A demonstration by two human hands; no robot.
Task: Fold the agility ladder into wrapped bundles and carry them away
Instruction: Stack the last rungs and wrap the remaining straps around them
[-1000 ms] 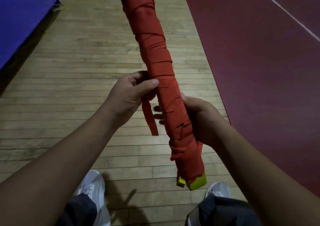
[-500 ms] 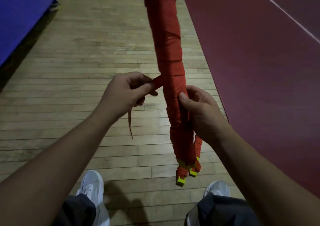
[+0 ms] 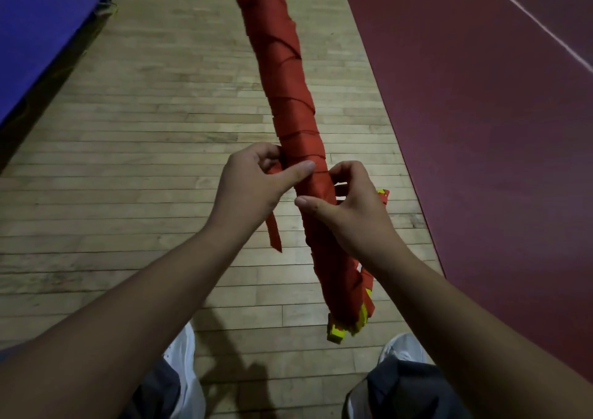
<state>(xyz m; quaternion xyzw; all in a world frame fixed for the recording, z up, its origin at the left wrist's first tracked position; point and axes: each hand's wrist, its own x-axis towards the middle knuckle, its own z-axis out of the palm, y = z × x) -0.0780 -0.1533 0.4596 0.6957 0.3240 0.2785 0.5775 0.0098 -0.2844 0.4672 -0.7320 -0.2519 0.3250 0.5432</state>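
Note:
A long bundle of the agility ladder [image 3: 282,72], wound round with red strap, runs from the top of the view down between my hands. Yellow rung ends [image 3: 345,330] stick out at its lower end. My left hand [image 3: 253,187] pinches the loose red strap end [image 3: 273,234] against the bundle's left side, thumb lying across the wrap. The strap's tail hangs below that hand. My right hand [image 3: 349,210] grips the bundle from the right, thumb on its front. A short strap piece with a yellow tip [image 3: 383,194] shows behind this hand.
I stand on a wooden plank floor [image 3: 144,149]; my white shoes [image 3: 183,364] show at the bottom. A dark red court surface [image 3: 497,129] with white lines lies to the right. A blue mat [image 3: 41,27] fills the upper left corner.
The bundle has tilted and shifted a little to the right. My left hand moved in against the bundle with the strap end, and my right hand slid up to grip beside it.

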